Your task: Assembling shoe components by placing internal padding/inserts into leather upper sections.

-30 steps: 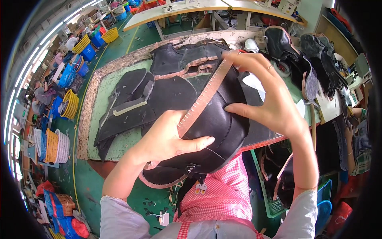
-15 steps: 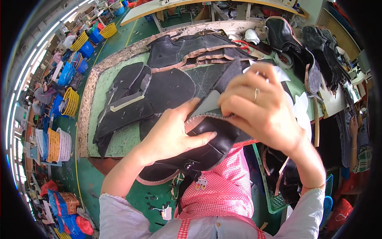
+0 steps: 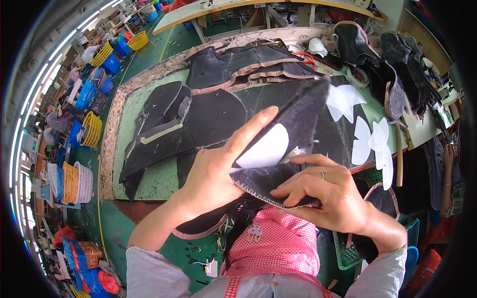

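Note:
Between my hands is a black leather shoe upper [image 3: 258, 180] with pale zigzag stitching along its edge, spread so that its dark fuzzy inner side [image 3: 304, 111] shows. A smooth white rounded insert [image 3: 264, 147] lies against that inner side. My left hand [image 3: 212, 166] grips the upper from the left, index finger stretched along the far part and the thumb hidden behind the folded flap. With fingers on top and thumb beneath, my right hand [image 3: 325, 193] pinches the stitched edge. Part of the upper hangs below, over my lap.
Stacked black uppers [image 3: 233, 64] and flat dark pieces [image 3: 213, 116] lie on the green-topped table [image 3: 158, 181]. Several white cut-outs [image 3: 361, 141] are at the right, near a wooden-handled hammer [image 3: 398, 156]. A green basket [image 3: 348, 256] stands below the table's right edge.
My right hand has come down and toward me, folding the stitched flap over. More of the white insert now shows, and my left index finger has straightened.

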The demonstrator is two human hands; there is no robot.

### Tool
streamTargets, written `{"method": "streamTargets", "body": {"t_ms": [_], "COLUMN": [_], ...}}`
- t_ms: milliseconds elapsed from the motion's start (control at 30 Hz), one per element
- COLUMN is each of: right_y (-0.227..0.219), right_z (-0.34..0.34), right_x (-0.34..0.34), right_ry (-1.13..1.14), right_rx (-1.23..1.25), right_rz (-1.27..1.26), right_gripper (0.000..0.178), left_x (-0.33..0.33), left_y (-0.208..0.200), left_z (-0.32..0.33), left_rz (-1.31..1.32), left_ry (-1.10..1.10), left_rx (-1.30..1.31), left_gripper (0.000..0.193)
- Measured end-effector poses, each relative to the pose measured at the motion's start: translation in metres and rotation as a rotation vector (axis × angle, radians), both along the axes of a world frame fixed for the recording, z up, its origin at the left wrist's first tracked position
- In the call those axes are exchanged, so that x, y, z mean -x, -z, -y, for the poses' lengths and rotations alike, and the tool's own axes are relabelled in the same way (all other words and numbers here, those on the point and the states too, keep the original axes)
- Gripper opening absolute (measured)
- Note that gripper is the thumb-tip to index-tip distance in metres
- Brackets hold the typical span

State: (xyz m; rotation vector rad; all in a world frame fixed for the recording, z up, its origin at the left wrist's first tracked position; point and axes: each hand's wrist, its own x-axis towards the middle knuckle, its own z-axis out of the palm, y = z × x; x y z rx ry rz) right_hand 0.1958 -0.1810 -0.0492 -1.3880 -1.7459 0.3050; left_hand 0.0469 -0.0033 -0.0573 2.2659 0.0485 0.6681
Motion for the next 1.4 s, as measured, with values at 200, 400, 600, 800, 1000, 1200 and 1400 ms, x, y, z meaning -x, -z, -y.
{"method": "streamTargets", "body": {"t_ms": [200, 400, 600, 800, 1000, 1200, 1400], "right_y": [0.001, 0.004, 0.011, 0.018, 0.017, 0.014, 0.015], "right_z": [0.001, -0.007, -0.014, -0.020, -0.025, -0.030, -0.026], "right_x": [-0.008, 0.004, 0.008, 0.010, 0.013, 0.009, -0.009], "right_ry": [-0.127, 0.233, 0.330, 0.361, 0.386, 0.425, 0.234], "right_rx": [0.078, -0.080, -0.192, -0.199, -0.137, -0.083, 0.021], "right_rz": [-0.196, -0.235, 0.079, 0.091, 0.120, 0.140, -0.296], "right_gripper": [0.015, 0.013, 0.017, 0.013, 0.009, 0.010, 0.012], "left_x": [0.005, 0.013, 0.012, 0.015, 0.016, 0.013, 0.014], "left_y": [-0.004, -0.004, -0.005, -0.006, -0.001, 0.001, 0.003], "left_z": [-0.009, -0.010, -0.009, -0.001, 0.001, 0.003, -0.002], "left_rz": [-0.021, -0.078, -0.028, -0.144, -0.154, -0.115, -0.117], "left_ry": [0.122, 0.149, 0.142, 0.063, 0.039, 0.043, 0.042], "left_rx": [-0.270, -0.186, -0.192, -0.167, -0.162, -0.178, -0.132], "left_gripper": [0.064, 0.038, 0.046, 0.049, 0.048, 0.045, 0.046]}}
